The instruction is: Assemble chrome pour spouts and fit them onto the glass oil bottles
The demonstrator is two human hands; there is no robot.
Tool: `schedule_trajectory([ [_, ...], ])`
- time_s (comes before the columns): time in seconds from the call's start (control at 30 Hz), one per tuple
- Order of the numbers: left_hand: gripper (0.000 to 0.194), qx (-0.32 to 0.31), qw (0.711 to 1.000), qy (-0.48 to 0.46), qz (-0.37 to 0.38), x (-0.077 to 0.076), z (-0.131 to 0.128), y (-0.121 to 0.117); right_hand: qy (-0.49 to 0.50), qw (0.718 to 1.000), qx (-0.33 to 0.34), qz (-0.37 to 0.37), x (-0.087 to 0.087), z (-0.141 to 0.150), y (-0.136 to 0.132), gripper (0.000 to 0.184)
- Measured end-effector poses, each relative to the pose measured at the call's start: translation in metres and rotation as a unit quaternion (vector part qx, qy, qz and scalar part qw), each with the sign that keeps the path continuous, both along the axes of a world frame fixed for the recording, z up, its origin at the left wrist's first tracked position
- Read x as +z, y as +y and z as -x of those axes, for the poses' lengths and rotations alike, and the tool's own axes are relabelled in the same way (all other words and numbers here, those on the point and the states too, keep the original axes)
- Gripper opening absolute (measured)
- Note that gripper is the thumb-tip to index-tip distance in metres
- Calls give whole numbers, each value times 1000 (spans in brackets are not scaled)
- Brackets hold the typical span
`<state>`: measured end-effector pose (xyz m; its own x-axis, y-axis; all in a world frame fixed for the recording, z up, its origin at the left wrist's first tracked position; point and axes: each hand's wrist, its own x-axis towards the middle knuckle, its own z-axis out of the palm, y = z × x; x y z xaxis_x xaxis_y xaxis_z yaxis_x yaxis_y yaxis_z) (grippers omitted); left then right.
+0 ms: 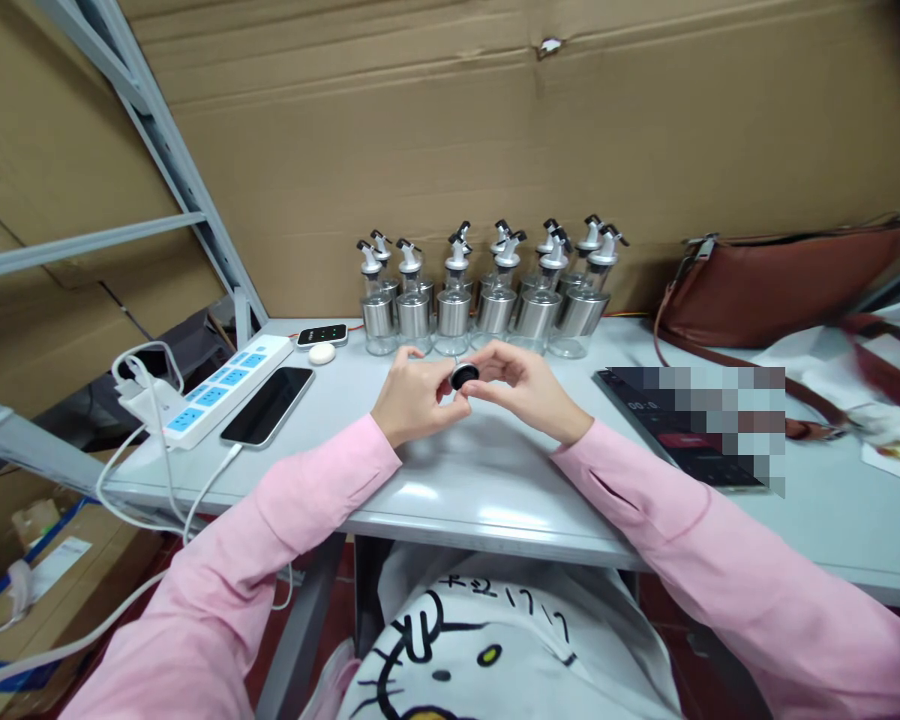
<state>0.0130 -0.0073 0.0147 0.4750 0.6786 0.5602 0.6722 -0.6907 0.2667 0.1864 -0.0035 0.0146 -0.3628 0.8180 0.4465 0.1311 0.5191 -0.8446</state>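
My left hand (418,397) and my right hand (523,388) meet above the middle of the table. Between their fingertips is a small pourer top (465,376), its round black end ringed in silver and turned towards me. Both hands are closed on it, with thumbs and fingers at its rim; part of it is hidden behind my fingers. Just beyond my hands stand several glass bottles (414,318) with steel sleeves, in two rows. Each visible neck carries a silver pourer top with a black tip.
On the left of the table (450,490) lie a power strip (229,385), a charging phone (270,405), a small black device (322,336) and a white round object (321,354). To the right are a tablet (667,430) and a brown bag (787,285). Cardboard (450,130) stands behind.
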Motion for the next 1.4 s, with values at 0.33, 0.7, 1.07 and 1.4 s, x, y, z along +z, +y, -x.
schedule_trajectory([
  [0.33, 18, -7, 1000, 5, -11, 0, 0, 0, -17, 1000, 7, -19, -1, 1, -1, 36],
  [0.7, 16, -22, 999, -25, -9, -3, 0, 0, 30, 999, -5, -9, 0, 1, 0, 36],
  [1.07, 33, -26, 999, -19, 8, -3, 0, 1, 72, 997, 6, 30, -3, 2, 3, 34],
  [1.4, 22, -24, 998, -42, -32, -7, 1, 3, 71, 997, -16, 26, 0, 2, 4, 37],
])
